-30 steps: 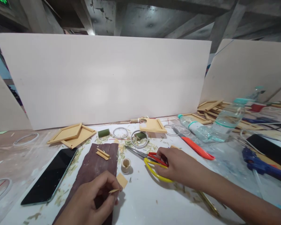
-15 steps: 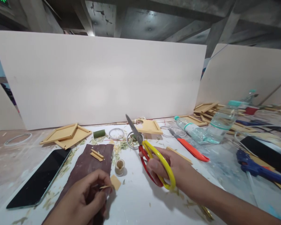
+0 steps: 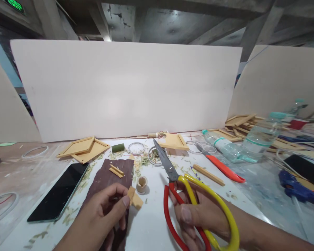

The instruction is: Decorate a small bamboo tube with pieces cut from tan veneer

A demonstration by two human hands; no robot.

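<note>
My left hand point(image 3: 106, 212) pinches a small thin tan piece point(image 3: 131, 194) between thumb and forefinger, over the edge of the dark brown sheet point(image 3: 98, 181). Another flat tan piece point(image 3: 137, 201) lies just behind it on the white board. My right hand point(image 3: 199, 211) has its fingers in the handles of the scissors point(image 3: 172, 170), one red and one yellow; the blades look closed and point up and to the left. A short hollow wooden cylinder point(image 3: 141, 184) stands between the hands. Two narrow wood strips point(image 3: 116, 170) rest on the brown sheet.
A black phone point(image 3: 59, 191) lies left. Behind are wooden frames point(image 3: 77, 147), a green tube point(image 3: 118, 147) and wire rings point(image 3: 136, 148). To the right are a wood strip point(image 3: 208, 174), a red-handled cutter point(image 3: 225, 168), plastic bottles point(image 3: 260, 139) and a blue glue gun point(image 3: 300, 188).
My right hand has turned and drawn the scissors nearer and to the right, uncovering a wood strip. The tan piece in my left hand now shows its flat face. The view has shifted slightly left.
</note>
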